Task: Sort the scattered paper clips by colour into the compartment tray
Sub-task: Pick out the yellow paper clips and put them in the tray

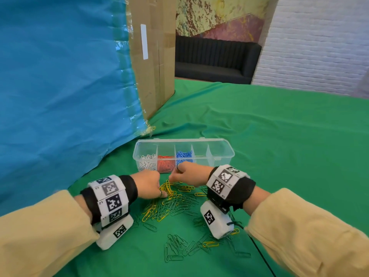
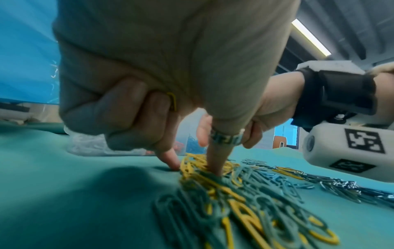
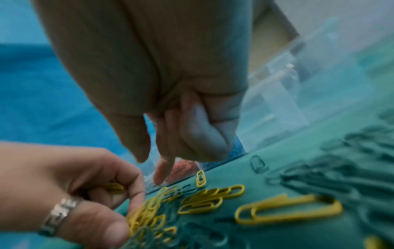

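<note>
1. Head view: the clear tray [image 1: 223, 154] lies on the green cloth [image 1: 279, 146] with its long axis left to right, just beyond the hands. From the left, its compartments hold white clips [image 1: 148, 162], red clips [image 1: 166, 163] and blue clips [image 1: 184, 154]; the two right-hand compartments show no clips. Yellow clips [image 1: 168, 189] and green clips [image 1: 175, 244] lie scattered on the cloth, pointing every way, between and behind the hands. The left hand [image 1: 148, 184] and right hand [image 1: 189, 175] meet over the yellow heap, knuckles up, so this view hides how the fingers stand. Both wrists carry bands with square black-and-white code marks; the small print on them is too small to read. A cardboard box [image 1: 153, 56] and a blue sheet [image 1: 60, 76] stand behind.

2. Left wrist view: only here is it plain that the left hand [image 2: 149, 84] has two fingers pointing down, their tips at the yellow clips [image 2: 196, 161], one wearing a ring [image 2: 226, 139]; the other fingers are curled, with a yellow clip pinched in the fold.

3. Right wrist view: blurred. The right hand [image 3: 170, 101] has thumb and forefinger extended and apart above the cloth, the other fingers curled; I cannot tell whether it holds anything. The left hand [image 3: 70, 193] clamps a bunch of yellow clips [image 3: 145, 217]. Loose yellow clips nearby lie mostly left to right.
</note>
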